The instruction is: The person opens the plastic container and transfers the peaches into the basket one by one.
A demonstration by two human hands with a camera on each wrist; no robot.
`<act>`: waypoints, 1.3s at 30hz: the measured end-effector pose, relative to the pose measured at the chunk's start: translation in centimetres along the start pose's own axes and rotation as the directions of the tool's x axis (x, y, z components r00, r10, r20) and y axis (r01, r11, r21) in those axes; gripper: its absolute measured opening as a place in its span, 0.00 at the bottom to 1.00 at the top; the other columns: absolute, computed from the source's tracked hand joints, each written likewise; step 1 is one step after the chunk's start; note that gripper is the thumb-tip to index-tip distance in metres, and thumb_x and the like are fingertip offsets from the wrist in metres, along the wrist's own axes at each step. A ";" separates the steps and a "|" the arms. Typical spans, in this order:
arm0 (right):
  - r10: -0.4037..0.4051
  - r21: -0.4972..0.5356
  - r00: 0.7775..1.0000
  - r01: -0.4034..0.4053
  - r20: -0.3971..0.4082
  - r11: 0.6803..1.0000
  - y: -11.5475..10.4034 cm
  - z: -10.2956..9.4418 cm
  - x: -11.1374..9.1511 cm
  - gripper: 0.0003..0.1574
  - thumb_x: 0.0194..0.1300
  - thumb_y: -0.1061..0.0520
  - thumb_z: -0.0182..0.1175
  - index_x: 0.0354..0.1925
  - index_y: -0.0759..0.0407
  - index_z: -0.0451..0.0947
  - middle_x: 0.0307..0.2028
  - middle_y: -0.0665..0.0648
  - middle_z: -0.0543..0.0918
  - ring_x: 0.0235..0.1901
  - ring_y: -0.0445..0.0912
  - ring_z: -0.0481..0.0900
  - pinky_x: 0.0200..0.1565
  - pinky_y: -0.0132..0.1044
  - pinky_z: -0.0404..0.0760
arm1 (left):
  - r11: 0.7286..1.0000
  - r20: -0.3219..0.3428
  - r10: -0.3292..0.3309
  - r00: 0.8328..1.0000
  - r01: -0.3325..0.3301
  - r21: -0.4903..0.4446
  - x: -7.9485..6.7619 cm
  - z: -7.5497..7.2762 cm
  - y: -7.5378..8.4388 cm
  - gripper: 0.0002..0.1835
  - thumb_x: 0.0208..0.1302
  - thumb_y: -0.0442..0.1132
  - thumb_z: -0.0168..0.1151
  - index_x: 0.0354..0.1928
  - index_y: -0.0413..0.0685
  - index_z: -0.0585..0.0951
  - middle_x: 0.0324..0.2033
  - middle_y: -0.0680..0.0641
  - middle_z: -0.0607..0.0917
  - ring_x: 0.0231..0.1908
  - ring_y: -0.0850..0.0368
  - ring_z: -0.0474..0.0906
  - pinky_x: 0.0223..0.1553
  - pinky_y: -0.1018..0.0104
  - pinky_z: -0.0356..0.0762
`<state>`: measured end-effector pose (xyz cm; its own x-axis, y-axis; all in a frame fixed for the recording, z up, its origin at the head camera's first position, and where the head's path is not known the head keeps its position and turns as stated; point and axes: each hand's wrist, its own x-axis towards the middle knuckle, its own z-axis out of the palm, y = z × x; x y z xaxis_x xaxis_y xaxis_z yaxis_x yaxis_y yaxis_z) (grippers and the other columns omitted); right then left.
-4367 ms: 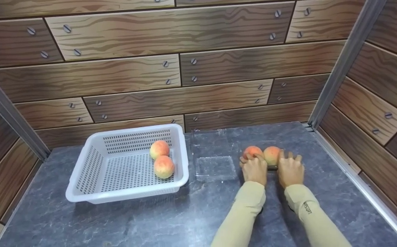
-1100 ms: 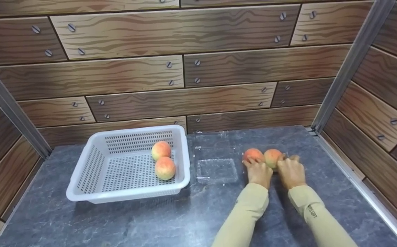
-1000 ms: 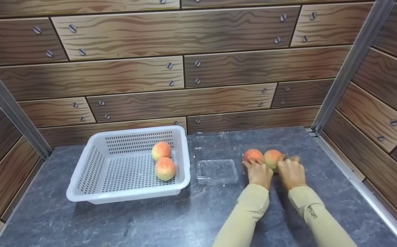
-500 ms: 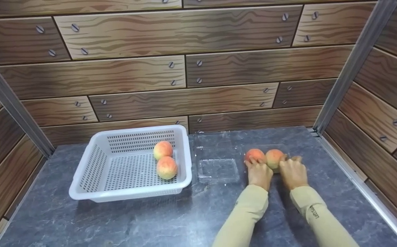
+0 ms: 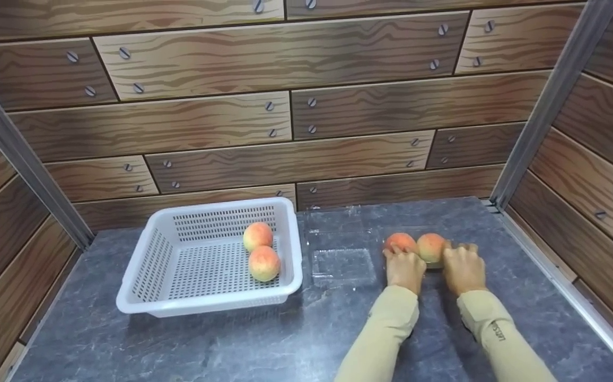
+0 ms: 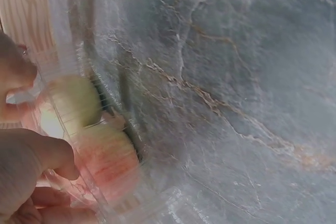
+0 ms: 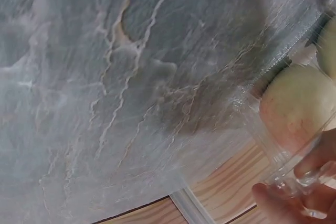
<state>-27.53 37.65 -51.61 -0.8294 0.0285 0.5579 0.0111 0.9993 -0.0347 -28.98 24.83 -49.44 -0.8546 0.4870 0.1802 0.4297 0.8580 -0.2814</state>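
Observation:
A clear plastic clamshell box [image 7: 264, 135] holds two peaches, a redder one [image 5: 401, 242] on the left and a paler one [image 5: 431, 248] on the right. My left hand [image 5: 406, 270] pinches the near left part of its rim; in the left wrist view the thumb [image 6: 60, 158] lies over the plastic and fingers are under it. At the near right corner my right hand [image 5: 464, 269] pinches the plastic edge between thumb and fingers. Clear plastic passes over the peaches in the left wrist view, but I cannot tell whether the lid is fully fastened.
Left of the box lies another clear plastic container [image 5: 342, 264] with its lid folded back. Farther left stands a white perforated basket [image 5: 208, 306] with two peaches [image 5: 264, 263] in it. Wood-patterned walls [image 5: 232, 116] and metal posts [image 5: 553, 106] bound the grey marbled table [image 5: 264, 345].
Over the last seconds my fingers have drawn in closer on the box's near rim, the right hand's more curled than before. The basket and its peaches stay put; the head view shifts slightly.

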 end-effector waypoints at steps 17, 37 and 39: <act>-0.043 0.007 0.995 0.044 -0.095 0.999 0.3 -0.5 0.4 0.27 0.46 0.75 0.64 0.48 0.80 0.74 0.38 0.78 0.77 0.37 0.76 0.75 0.23 0.67 0.80 | 0.989 -0.037 -0.099 0.994 0.094 -0.113 -0.7 -0.4 -1.2 0.18 0.62 0.48 0.69 0.55 0.60 0.86 0.55 0.52 0.82 0.45 0.56 0.80 0.45 0.64 0.70; -0.118 0.010 0.923 0.131 -0.365 0.991 0.8 -0.4 1.5 0.17 0.53 0.69 0.61 0.44 0.76 0.78 0.40 0.75 0.82 0.37 0.72 0.76 0.28 0.63 0.74 | 0.983 -0.341 -0.113 0.933 0.056 -0.172 -1.4 -0.9 -3.7 0.15 0.66 0.50 0.65 0.52 0.56 0.84 0.42 0.55 0.82 0.39 0.59 0.80 0.36 0.66 0.76; -0.119 0.005 0.918 0.131 -0.378 0.991 0.7 -0.3 1.6 0.16 0.53 0.68 0.63 0.42 0.75 0.78 0.39 0.74 0.83 0.36 0.72 0.76 0.29 0.63 0.73 | 0.984 -0.361 -0.108 0.926 0.048 -0.171 -1.6 -0.8 -3.9 0.15 0.66 0.50 0.64 0.51 0.56 0.84 0.41 0.55 0.82 0.38 0.59 0.80 0.34 0.66 0.76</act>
<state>-28.67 38.36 -50.54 -0.5517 -0.0845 0.8298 -0.1008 0.9943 0.0343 -29.11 20.84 -47.87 -0.7329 0.4173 0.5374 0.4315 0.8957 -0.1070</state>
